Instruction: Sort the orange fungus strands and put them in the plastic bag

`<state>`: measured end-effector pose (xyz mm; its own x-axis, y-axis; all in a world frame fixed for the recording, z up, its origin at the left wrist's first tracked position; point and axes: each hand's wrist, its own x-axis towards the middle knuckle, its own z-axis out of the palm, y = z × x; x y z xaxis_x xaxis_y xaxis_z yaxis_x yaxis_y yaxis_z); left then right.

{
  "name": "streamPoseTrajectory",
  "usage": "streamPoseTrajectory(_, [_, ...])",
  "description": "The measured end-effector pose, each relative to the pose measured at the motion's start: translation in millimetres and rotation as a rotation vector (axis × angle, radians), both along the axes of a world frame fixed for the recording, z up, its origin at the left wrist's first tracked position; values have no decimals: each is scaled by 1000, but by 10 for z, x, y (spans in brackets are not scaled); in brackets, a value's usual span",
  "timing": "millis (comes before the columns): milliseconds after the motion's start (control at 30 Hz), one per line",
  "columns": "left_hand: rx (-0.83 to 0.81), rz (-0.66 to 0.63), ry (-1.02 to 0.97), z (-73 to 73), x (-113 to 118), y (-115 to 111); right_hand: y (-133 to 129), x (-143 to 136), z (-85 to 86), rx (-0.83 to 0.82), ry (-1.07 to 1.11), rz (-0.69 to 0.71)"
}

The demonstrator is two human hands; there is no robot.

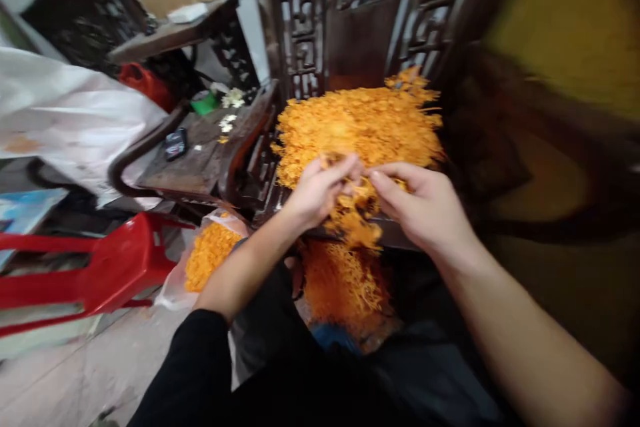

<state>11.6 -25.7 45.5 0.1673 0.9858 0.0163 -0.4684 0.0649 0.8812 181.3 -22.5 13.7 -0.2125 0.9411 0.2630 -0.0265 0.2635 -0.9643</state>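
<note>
My left hand (317,192) is closed around a small bunch of orange flower-like pieces (357,213), which hangs below the fingers. Close beside it, my right hand (425,207) pinches at the same bunch with thumb and forefinger; the fingertips of both hands nearly meet. Just behind the hands, a large heap of orange flower-like pieces (360,117) covers the seat of a dark carved wooden chair (363,40). Lower down, between my legs, lies a deeper orange mass of thin, branching pieces (343,280). Motion blurs the fine detail.
A clear plastic bag (175,287) of orange pieces stands on the floor at left, near a red plastic stool (120,263). Another carved chair (193,160) holds a dark phone-like object (175,145), a green tape roll (204,103) and white flower-like bits (227,123).
</note>
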Motion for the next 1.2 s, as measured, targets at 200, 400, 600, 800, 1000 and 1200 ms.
streamPoseTrajectory(200, [-55,-59,-55,94,-23,14,76,13,43,-213,89,115])
streamPoseTrajectory(400, [-110,-161,-132,100,151,8,110,-42,-42,-4,95,-175])
streamPoseTrajectory(600, [-114,-259,43,170,124,-52,497,326,-85,-20,295,-485])
streamPoseTrajectory(800, [-104,-392,435,107,41,-109,352,509,53,-166,280,-155])
streamPoseTrajectory(1000, [-18,-210,492,-44,62,-36,3,79,143,-277,334,1])
streamPoseTrajectory(1200, [62,-141,533,-159,138,13,41,-153,10,-160,420,-222])
